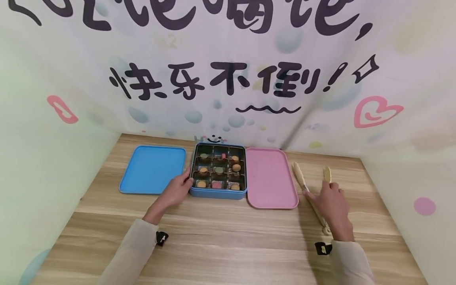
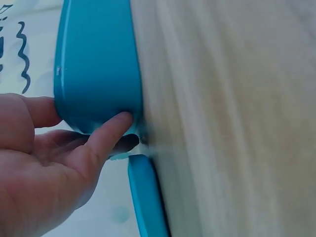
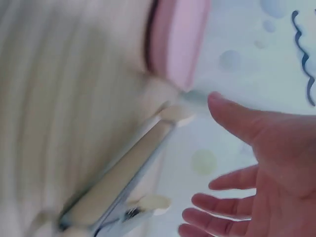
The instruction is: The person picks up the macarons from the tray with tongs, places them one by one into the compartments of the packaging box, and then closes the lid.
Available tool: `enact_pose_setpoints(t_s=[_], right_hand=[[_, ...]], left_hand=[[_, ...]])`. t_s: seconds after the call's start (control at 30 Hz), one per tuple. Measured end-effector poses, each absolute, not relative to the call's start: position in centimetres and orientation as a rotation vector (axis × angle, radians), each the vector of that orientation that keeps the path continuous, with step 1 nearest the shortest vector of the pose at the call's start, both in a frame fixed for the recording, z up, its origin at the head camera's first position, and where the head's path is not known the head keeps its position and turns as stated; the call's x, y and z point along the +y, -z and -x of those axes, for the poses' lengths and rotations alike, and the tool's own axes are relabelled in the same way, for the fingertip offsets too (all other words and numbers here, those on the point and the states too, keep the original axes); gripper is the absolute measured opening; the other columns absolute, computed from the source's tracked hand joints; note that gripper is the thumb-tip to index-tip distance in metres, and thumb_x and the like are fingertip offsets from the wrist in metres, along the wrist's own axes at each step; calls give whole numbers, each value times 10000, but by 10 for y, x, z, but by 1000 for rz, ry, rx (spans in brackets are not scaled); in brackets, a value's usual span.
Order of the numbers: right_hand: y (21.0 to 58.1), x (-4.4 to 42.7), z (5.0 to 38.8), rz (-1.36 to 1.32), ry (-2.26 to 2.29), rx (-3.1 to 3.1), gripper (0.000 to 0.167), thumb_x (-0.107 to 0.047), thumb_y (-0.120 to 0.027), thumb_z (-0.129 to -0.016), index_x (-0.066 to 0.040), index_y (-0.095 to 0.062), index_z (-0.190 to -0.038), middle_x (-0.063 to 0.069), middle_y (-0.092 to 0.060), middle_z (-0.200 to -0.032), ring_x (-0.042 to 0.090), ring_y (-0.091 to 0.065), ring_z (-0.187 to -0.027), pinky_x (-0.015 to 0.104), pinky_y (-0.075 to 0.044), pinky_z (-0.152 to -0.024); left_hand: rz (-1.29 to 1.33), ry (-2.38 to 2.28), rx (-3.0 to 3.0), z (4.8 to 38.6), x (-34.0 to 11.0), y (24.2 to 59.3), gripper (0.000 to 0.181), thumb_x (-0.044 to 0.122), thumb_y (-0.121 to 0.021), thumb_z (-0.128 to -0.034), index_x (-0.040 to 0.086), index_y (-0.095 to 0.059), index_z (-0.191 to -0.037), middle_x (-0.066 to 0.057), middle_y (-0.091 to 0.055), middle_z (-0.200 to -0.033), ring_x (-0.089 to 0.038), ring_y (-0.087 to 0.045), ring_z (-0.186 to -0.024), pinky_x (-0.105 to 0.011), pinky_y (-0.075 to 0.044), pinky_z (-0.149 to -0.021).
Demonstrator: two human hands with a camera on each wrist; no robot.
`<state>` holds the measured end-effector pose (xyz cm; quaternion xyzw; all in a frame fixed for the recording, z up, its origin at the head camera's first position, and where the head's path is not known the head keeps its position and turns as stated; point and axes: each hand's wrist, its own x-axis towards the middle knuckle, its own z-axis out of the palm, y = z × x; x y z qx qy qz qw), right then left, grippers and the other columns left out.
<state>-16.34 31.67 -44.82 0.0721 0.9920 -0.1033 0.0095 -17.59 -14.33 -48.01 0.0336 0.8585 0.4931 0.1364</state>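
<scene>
A blue square tin [image 1: 218, 193] with a dark divided insert holds small round pieces in its compartments. My left hand [image 1: 174, 192] touches its left side near the front corner; in the left wrist view, the fingers of my left hand [image 2: 64, 163] lie against the corner of the tin [image 2: 98, 59]. Beige-tipped tongs [image 1: 300, 176] lie spread on the table at the right. Over them is my right hand [image 1: 332, 202]; the right wrist view shows this hand [image 3: 247, 173] with thumb and fingers apart, beside the tongs [image 3: 123, 173], with nothing between them.
A blue tray or lid [image 1: 153, 170] lies left of the tin, partly behind my left hand. A pink tray [image 1: 272, 178] lies against the tin's right side, between it and the tongs. Behind the wooden table [image 1: 228, 245] hangs a printed white sheet [image 1: 199, 43].
</scene>
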Motion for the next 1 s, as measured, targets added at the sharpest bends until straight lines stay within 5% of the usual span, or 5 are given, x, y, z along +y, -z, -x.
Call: enact_pose_setpoints(t_s=[0.13, 0.27, 0.67, 0.83, 1.0], right_hand=[[443, 298, 167, -78, 412, 3228, 655, -361, -659, -938, 122, -477, -1341, 392, -482, -1257, 565, -481, -1101, 670, -454, -778], [441, 277, 172, 104, 625, 3315, 531, -231, -676, -932, 113, -552, -1317, 353, -539, -1234, 521, -524, -1109, 641, -454, -855], [445, 198, 176, 415, 1465, 3067, 296, -32, -686, -903, 36, -676, -1191, 193, -676, -1135, 320, -653, -1006, 420, -567, -824], [439, 153, 175, 371, 1840, 2663, 297, -21, -645, -937, 46, -653, -1227, 213, -690, -1118, 228, -666, -958, 243, -550, -804], [433, 111, 171, 436, 1951, 2381, 275, -51, -603, -980, 32, -642, -1239, 238, -668, -1158, 220, -676, -990, 338, -571, -834]], left_hand=[[-113, -1454, 2558, 176, -148, 475, 561, 162, -416, -1066, -26, -220, -1556, -266, -628, -1106, -292, -626, -803, -282, -491, -669], [-64, -1551, 2630, 176, -156, 470, 506, 140, -436, -1054, -41, -342, -1517, -244, -454, -1485, -367, -573, -1234, -309, -549, -812], [105, -1697, 2698, 174, -211, 460, 453, 182, -413, -1074, -65, -441, -1451, -278, -589, -1325, -368, -625, -1163, -214, -560, -779], [156, -1770, 2651, 168, -240, 461, 478, 206, -392, -1078, -82, -415, -1459, -318, -562, -1330, -52, -673, -996, -143, -536, -760], [192, -1849, 2622, 161, -266, 462, 529, 275, -379, -1082, -81, -392, -1474, -244, -611, -1284, 149, -591, -898, -145, -537, -759]])
